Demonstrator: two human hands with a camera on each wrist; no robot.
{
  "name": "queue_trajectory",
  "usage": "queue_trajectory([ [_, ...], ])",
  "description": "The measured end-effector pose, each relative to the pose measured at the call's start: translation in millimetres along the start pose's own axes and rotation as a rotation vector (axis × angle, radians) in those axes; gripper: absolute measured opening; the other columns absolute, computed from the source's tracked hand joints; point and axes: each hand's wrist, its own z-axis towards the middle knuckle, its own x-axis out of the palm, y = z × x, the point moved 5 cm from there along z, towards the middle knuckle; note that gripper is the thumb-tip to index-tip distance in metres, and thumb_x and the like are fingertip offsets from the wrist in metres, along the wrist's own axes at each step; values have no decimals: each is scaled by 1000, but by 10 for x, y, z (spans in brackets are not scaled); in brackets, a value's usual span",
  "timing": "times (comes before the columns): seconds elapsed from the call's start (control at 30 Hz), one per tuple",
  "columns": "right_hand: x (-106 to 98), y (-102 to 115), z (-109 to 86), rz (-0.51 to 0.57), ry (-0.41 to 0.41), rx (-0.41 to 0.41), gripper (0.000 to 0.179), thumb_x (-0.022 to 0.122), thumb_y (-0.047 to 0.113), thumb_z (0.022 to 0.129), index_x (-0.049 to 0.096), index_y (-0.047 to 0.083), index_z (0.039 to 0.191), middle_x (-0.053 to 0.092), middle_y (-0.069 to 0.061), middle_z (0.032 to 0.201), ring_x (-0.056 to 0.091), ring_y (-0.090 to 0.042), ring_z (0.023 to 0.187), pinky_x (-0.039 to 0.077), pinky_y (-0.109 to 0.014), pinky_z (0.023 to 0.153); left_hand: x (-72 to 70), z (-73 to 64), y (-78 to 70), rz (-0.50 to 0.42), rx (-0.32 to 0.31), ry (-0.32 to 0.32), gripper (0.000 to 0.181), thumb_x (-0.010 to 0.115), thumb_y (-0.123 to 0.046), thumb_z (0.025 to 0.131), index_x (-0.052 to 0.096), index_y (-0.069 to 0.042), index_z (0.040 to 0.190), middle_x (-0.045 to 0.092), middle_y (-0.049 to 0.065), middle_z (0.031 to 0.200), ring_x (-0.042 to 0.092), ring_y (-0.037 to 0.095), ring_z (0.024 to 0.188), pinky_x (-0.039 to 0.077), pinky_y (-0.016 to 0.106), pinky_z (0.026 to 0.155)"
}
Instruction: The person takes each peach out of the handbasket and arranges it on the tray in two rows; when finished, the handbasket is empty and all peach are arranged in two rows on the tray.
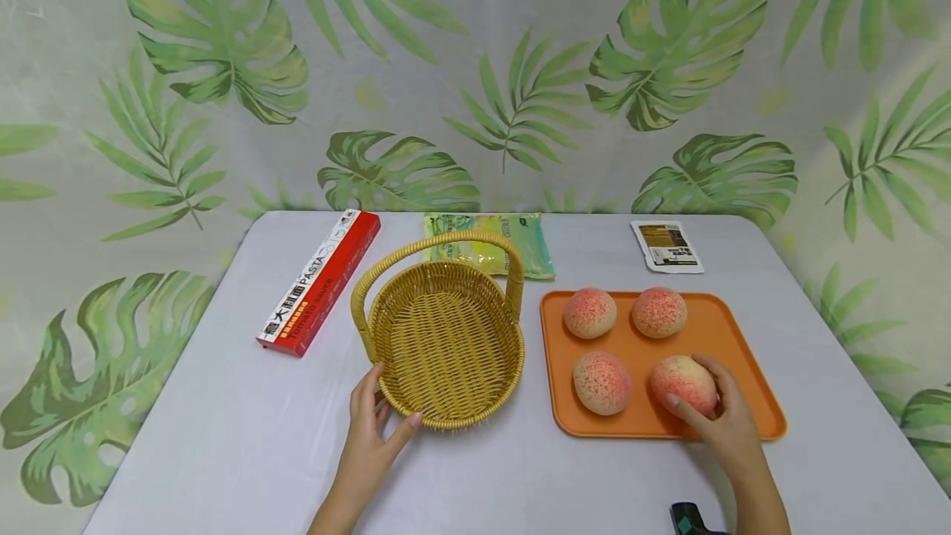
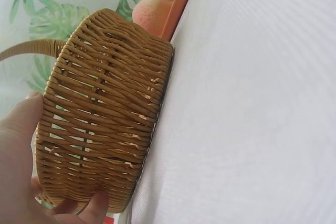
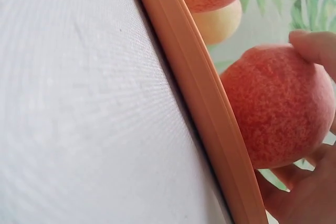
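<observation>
A golden wicker basket [image 1: 446,329] with an arched handle stands on the table, nothing inside it. My left hand [image 1: 369,428] grips its near left edge; in the left wrist view the thumb lies at the rim and the fingers curl against the woven side. On the right, an orange tray [image 1: 713,320] carries several pink, speckled peaches. My right hand [image 1: 728,419] holds the near right peach [image 1: 679,385], thumb on one side and fingers round the other. The other peaches, such as the near left peach [image 1: 603,383], rest on the tray untouched.
A red pasta box [image 1: 323,283] lies left of the basket. Behind the basket is a green-yellow packet [image 1: 527,242], and a small white sachet [image 1: 666,247] lies behind the tray. A black object [image 1: 688,518] shows at the near edge by the right wrist.
</observation>
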Motion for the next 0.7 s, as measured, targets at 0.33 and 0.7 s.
queue_trajectory([
  [0.33, 28, 46, -16, 77, 33, -115, 62, 63, 4, 83, 31, 7, 136, 35, -2, 129, 37, 3, 107, 36, -4, 83, 3, -7, -27, 14, 20, -4, 84, 69, -17, 80, 15, -12, 143, 16, 10, 139, 29, 28, 121, 30, 32, 100],
  [0.7, 171, 86, 27, 21, 129, -101, 67, 67, 14, 82, 29, 8, 138, 33, -11, 133, 37, -28, 115, 33, -3, 82, -1, -12, -32, 19, 32, -7, 84, 69, -23, 80, 15, -12, 143, 16, 11, 139, 30, 30, 121, 31, 35, 100],
])
